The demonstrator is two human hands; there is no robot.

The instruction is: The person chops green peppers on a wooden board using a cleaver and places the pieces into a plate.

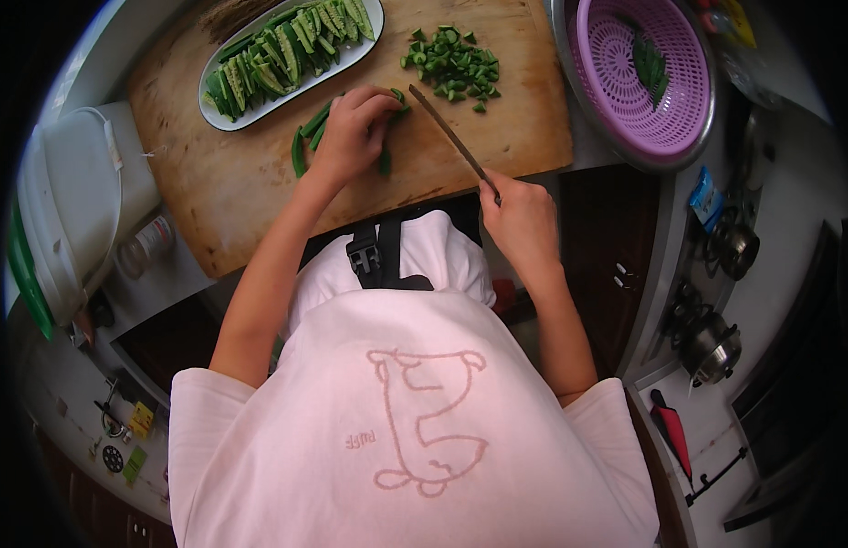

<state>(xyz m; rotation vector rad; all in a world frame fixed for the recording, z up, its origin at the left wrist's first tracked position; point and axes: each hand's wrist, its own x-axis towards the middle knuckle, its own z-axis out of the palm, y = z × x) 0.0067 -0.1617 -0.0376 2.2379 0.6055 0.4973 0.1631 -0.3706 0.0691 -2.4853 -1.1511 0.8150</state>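
Note:
My left hand (359, 130) rests on a wooden cutting board (527, 140), its fingers curled over a piece of green okra or pepper (399, 103). More long green pods (316, 123) lie under and beside it. In my right hand (520, 212) is the handle of a knife (455, 140), whose blade points up and left, its tip close to my left fingers. Beyond the blade lies a pile of small cut green pieces (455, 65). A white oval dish (229, 122) holds green pods split lengthwise, with pale seeds showing.
At the upper right a pink plastic colander (588, 68) with several green pods sits in a metal bowl (660, 164). Left of the board stand a white lidded container (75, 198) and a clear jar (147, 245). A brown bristly object (236, 17) lies behind the dish.

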